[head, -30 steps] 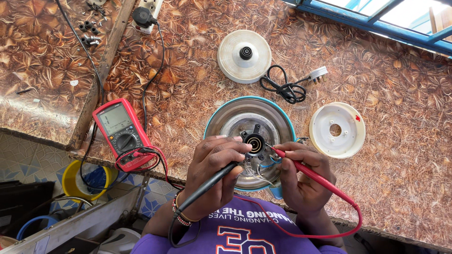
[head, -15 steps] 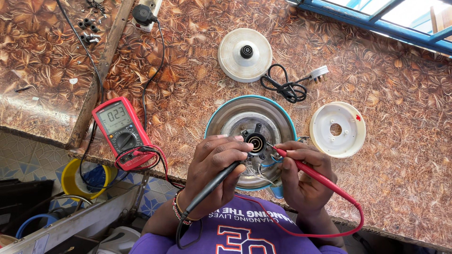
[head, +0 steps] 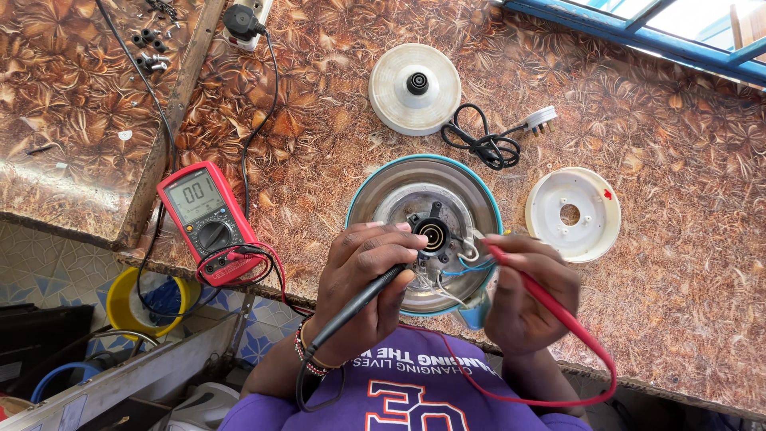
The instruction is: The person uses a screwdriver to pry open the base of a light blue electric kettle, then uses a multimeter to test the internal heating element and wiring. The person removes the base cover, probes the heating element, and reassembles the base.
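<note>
**Probe slip risk at the kettle base**

Left hand [head: 363,283] grips black probe [head: 359,303], right hand [head: 523,299] grips red probe [head: 531,287], tips in the upturned kettle base [head: 423,231] at counter edge [head: 638,319]. Loose wires [head: 447,275] crowd terminals: a slip could bridge contacts. Red multimeter [head: 203,219] sits near the edge; a lead tug could drop it.

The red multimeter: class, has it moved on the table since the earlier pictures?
No. The red multimeter lies in the same spot near the table edge, left of the upturned kettle base.
</note>
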